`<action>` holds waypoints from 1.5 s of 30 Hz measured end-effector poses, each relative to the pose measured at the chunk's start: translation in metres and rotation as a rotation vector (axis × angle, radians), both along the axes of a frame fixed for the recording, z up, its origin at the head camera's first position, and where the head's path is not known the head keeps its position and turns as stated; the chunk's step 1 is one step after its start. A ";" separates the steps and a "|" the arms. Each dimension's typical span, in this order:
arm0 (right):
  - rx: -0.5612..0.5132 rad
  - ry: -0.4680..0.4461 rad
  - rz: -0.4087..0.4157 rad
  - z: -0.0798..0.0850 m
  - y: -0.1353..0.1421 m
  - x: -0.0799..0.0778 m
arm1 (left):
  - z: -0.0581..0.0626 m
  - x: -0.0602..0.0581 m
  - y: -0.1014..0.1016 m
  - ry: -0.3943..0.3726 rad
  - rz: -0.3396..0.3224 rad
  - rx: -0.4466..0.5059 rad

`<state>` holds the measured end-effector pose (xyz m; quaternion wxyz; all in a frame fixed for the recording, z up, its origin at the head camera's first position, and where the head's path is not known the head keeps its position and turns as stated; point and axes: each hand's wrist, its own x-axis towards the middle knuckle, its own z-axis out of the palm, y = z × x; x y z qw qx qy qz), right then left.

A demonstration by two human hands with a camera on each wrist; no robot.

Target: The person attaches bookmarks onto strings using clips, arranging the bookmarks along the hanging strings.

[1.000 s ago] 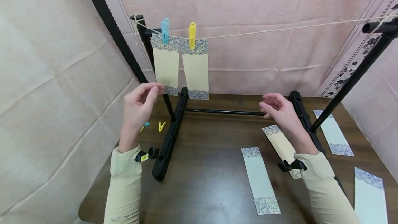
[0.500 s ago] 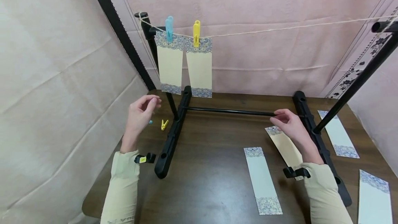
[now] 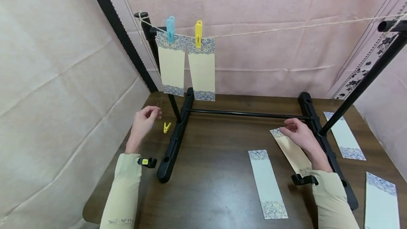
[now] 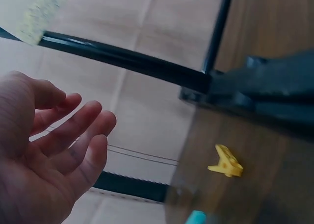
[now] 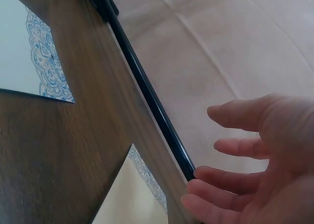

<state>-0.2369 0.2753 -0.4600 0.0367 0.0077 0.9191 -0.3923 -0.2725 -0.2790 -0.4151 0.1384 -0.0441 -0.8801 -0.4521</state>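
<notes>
In the head view my left hand [image 3: 143,124], holding nothing, has its fingers loosely bent left of the black stand. Near it on the table lie a yellow clothespin [image 3: 166,127] and a blue clothespin [image 4: 197,217], the latter partly cut off in the left wrist view. My right hand [image 3: 300,138] is empty too, fingers apart, and overlaps a cream card [image 3: 290,153] with blue lace-patterned ends. Two similar cards hang from a string [image 3: 273,31]: the left card [image 3: 172,67] under a blue clothespin [image 3: 170,27], the right card [image 3: 202,73] under a yellow clothespin [image 3: 198,33].
A pale card [image 3: 268,185] lies on the brown table [image 3: 206,186]; two more, a far card [image 3: 344,137] and a near card [image 3: 381,200], lie at the right. The stand's left foot [image 3: 175,140], crossbar [image 3: 238,113] and slanted right post [image 3: 359,84] surround the work area.
Both hands have moved down: the left away from the hanging card's lower end toward the loose clothespins, the right down and rightward over the cream card. The hanging cards stay in place.
</notes>
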 end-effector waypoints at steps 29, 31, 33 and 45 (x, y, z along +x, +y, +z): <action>0.337 -0.214 0.062 -0.014 0.010 0.001 | -0.062 -0.049 -0.007 -0.412 -0.138 -0.407; 0.340 -0.216 0.062 -0.014 0.009 0.002 | -0.063 -0.050 -0.006 -0.390 -0.169 -0.429; 0.343 -0.221 0.061 -0.014 0.009 0.002 | -0.065 -0.051 -0.006 -0.384 -0.189 -0.447; 0.414 -0.289 0.059 -0.015 0.008 0.001 | -0.071 -0.049 -0.007 -0.484 -0.122 -0.532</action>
